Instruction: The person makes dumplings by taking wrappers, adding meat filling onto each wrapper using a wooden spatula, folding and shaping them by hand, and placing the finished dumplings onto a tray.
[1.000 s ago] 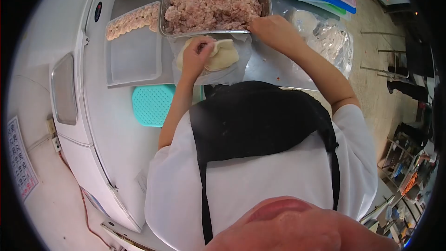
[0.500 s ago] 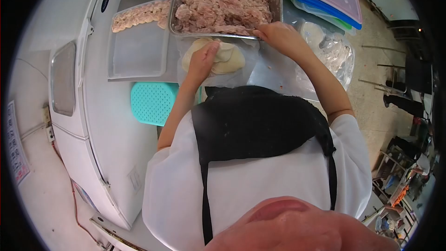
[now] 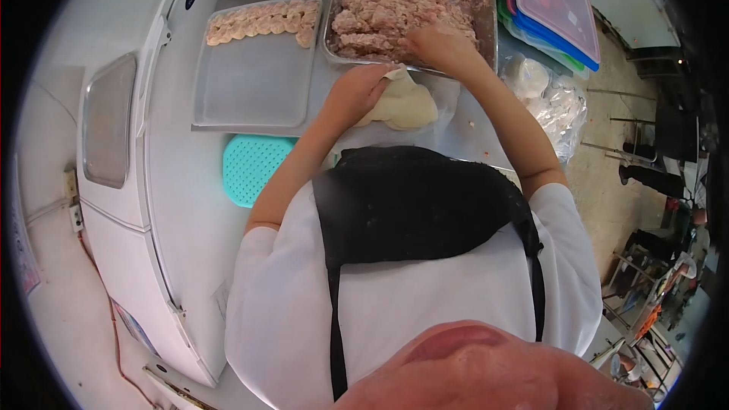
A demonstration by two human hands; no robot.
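My left hand (image 3: pixel 360 96) is closed on a thin round dough wrapper (image 3: pixel 391 80), raised at the near edge of the metal tray. Below it lie more pale wrappers (image 3: pixel 410 105), overlapping on a clear plastic sheet. My right hand (image 3: pixel 443 48) reaches over the tray's near rim with its fingers curled at the ground meat filling (image 3: pixel 410 0). Whatever those fingers hold is hidden. The deep metal tray (image 3: pixel 328 38) carries the filling. To the left, a translucent plastic tray (image 3: pixel 250 95) has filled dumplings (image 3: pixel 262 23) lined up along its far side.
Coloured plastic lids (image 3: pixel 554 7) are stacked at the right back. A plastic bag (image 3: pixel 562 110) with pale wrappers lies right of my right forearm. A turquoise perforated basket (image 3: pixel 257 169) sits below the table's left edge, beside a white refrigerator (image 3: pixel 190 182).
My right hand has moved from the tray's near rim into the filling. My left hand has lifted a wrapper up toward the tray. The view has shifted, so the table appears further right.
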